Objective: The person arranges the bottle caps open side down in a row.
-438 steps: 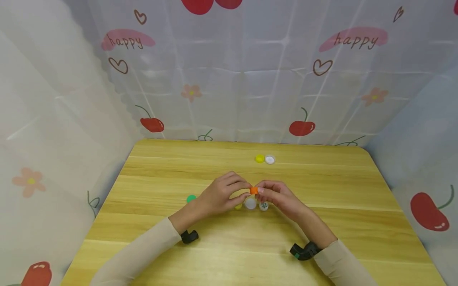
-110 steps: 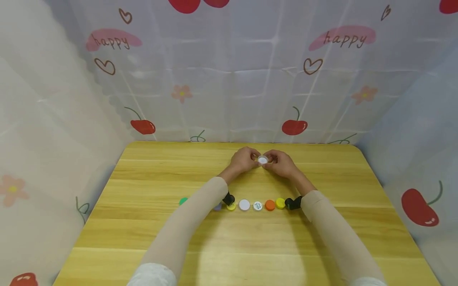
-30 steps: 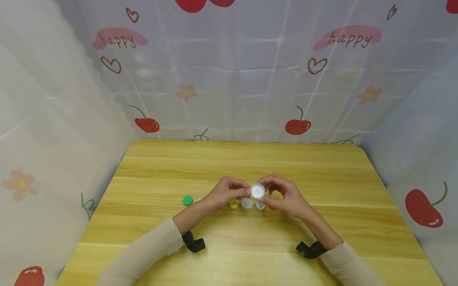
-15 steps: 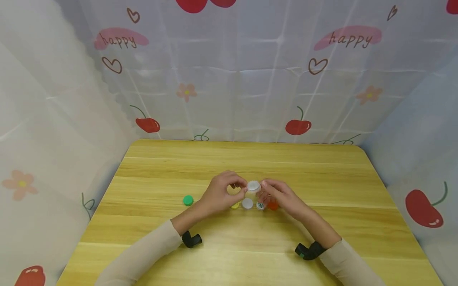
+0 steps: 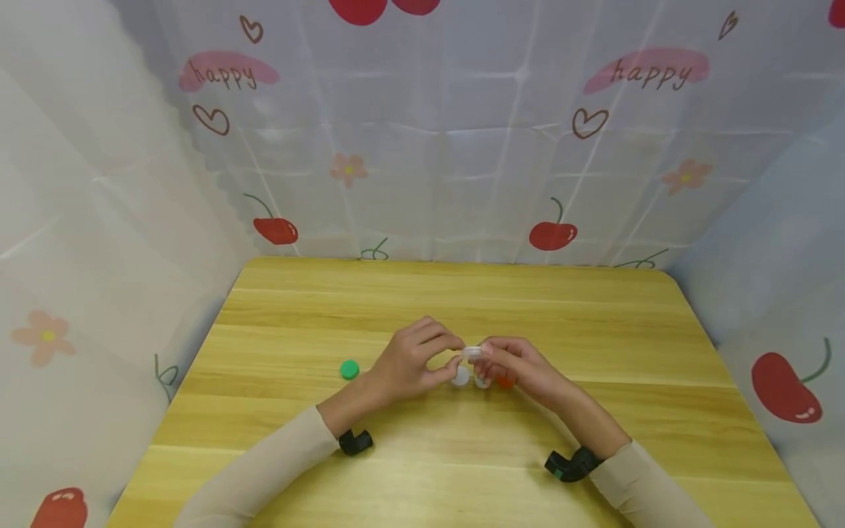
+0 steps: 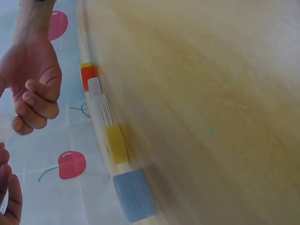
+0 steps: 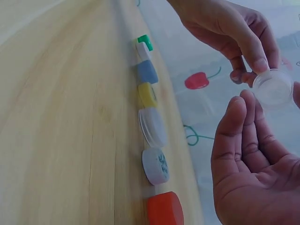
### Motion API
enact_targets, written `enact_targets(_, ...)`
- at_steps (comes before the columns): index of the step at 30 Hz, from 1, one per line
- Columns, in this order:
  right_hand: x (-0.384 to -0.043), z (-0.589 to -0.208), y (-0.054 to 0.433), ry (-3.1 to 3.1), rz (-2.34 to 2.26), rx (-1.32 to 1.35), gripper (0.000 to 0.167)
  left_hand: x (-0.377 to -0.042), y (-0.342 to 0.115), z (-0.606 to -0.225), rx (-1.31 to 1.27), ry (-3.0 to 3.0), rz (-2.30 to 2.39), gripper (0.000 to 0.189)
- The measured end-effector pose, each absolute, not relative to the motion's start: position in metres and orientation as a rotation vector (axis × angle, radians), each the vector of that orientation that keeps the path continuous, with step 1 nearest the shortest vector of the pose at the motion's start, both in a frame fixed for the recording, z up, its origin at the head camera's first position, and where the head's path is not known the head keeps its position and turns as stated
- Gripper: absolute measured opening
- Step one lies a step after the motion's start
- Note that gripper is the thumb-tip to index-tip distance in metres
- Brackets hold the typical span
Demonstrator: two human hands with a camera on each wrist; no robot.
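Note:
My left hand [image 5: 409,359] and right hand [image 5: 528,370] hold a small translucent white cap [image 5: 472,353] between them, raised above the table and seen nearly edge-on in the head view. In the right wrist view the left thumb and fingers pinch one side of the cap [image 7: 273,88], and the right thumb tip is at its other side. The other right fingers curl below it. Under the hands stands a row of caps: green [image 7: 146,42], white [image 7: 143,51], blue [image 7: 147,71], yellow [image 7: 147,95], clear white [image 7: 152,127], printed white [image 7: 156,166] and orange-red [image 7: 165,208].
The wooden table [image 5: 429,469] reaches back to a hanging sheet [image 5: 429,183] printed with cherries and hearts. More sheeting closes off both sides. Past the orange-red cap a bit of yellow [image 6: 86,65] shows. Each wrist carries a black camera mount [image 5: 571,463].
Earlier the hands held an orange cap, now in the row. They took the white cap from the back and brought it nearer. In the last second it has turned from face-on to edge-on.

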State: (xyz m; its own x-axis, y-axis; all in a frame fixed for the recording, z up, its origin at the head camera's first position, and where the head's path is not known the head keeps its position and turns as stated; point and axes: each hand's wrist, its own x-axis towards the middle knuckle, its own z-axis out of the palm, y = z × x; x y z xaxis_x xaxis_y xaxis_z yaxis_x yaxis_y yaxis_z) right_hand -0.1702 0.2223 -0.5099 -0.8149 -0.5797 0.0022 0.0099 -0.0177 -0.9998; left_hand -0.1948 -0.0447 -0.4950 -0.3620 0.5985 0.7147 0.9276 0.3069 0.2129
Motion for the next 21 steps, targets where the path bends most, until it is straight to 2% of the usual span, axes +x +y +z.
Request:
enact_targets(3, -0.168, -0.510, 0.224, 1.949, -1.893, -0.612, 0.030, -0.193, -0.042, -0.497, -1.335, -2.093, -0.887, 0.016)
enact_targets(7, -0.161, -0.511, 0.229, 2.231, -1.869, -0.717, 0.013, -0.189, -0.035, -0.500, -1.303, -2.226, -1.086, 0.023)
enact_targets(14, -0.152, -0.514, 0.239, 2.673, -1.703, -1.014, 0.040, -0.185, -0.024, -0.503, -1.230, -2.417, -1.356, 0.031)
enact_targets(21, -0.143, -0.511, 0.253, 2.757, -1.626, -1.091, 0.048, -0.186, -0.014, -0.504, -1.354, -2.403, -1.288, 0.033)
